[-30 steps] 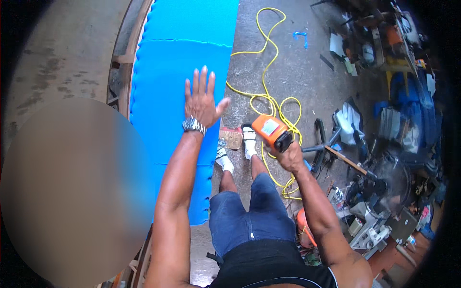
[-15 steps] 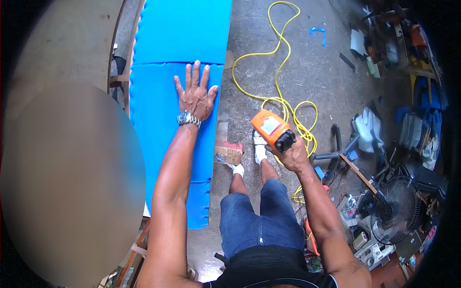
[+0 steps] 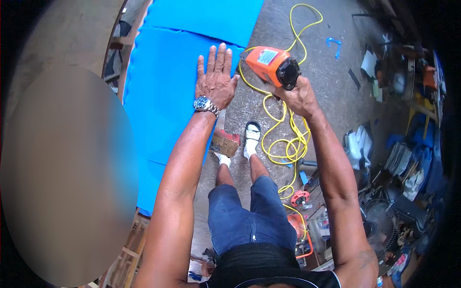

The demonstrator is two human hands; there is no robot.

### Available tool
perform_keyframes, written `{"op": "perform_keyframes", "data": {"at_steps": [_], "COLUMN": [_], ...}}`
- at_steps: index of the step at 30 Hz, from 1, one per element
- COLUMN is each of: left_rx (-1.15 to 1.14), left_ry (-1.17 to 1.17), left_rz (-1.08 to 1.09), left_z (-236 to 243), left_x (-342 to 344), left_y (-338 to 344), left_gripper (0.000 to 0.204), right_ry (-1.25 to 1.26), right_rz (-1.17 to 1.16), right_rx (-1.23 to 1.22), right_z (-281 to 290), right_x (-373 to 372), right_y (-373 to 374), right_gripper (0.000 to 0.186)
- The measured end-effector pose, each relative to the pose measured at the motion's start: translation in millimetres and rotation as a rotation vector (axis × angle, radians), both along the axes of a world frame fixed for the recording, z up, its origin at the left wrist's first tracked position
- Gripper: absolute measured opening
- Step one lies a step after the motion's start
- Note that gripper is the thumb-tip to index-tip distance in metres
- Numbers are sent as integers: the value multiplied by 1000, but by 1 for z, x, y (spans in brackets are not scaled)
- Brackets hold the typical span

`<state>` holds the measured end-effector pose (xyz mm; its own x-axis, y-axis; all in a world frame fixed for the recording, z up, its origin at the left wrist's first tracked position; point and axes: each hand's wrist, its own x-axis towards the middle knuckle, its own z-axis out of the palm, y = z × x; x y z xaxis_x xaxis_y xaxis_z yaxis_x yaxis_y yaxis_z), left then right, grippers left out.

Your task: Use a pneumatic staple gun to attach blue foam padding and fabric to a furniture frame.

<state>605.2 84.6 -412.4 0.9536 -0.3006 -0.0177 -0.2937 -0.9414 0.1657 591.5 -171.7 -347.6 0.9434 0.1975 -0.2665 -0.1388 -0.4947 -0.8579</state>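
Note:
A long blue padded panel [image 3: 163, 91] with seams across it lies at the left. My left hand [image 3: 216, 86] rests flat on its top by the right edge, fingers stretched out, with a metal watch [image 3: 204, 104] on the wrist. In my right hand [image 3: 298, 97] is an orange staple gun [image 3: 269, 62] with a white label and a black rear end. My fingers are wrapped round its handle, partly hidden under the body. The gun's nose points left and is at the panel's right edge; I cannot tell whether it touches.
A yellow hose [image 3: 283, 156] lies in loops on the grey floor. A small cardboard box [image 3: 224, 144] is by my feet. To the right are a black fan [image 3: 384, 223] and piled clutter. A blue scrap [image 3: 332, 45] lies on the floor. A blurred patch covers the left.
My right hand has brought the staple gun up and left to the panel's edge. My left hand still lies flat on the panel, nearer the edge, its fingers closer together. The view has turned.

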Motion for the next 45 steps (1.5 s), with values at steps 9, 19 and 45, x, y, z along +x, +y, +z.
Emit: {"op": "perform_keyframes", "data": {"at_steps": [9, 19, 45], "left_rx": [-196, -87, -133], "left_ry": [10, 246, 26], "left_rz": [60, 89, 409], "left_z": [22, 24, 46], "left_x": [-49, -207, -286], "left_y": [19, 73, 169], "left_gripper": [81, 88, 70], "right_ry": [17, 75, 139], "right_rz": [19, 118, 307], "right_rx": [-329, -169, -398], "right_z": [-27, 13, 16], "right_x": [10, -31, -139], "right_y": [9, 23, 79], "right_gripper": [50, 44, 31]}}
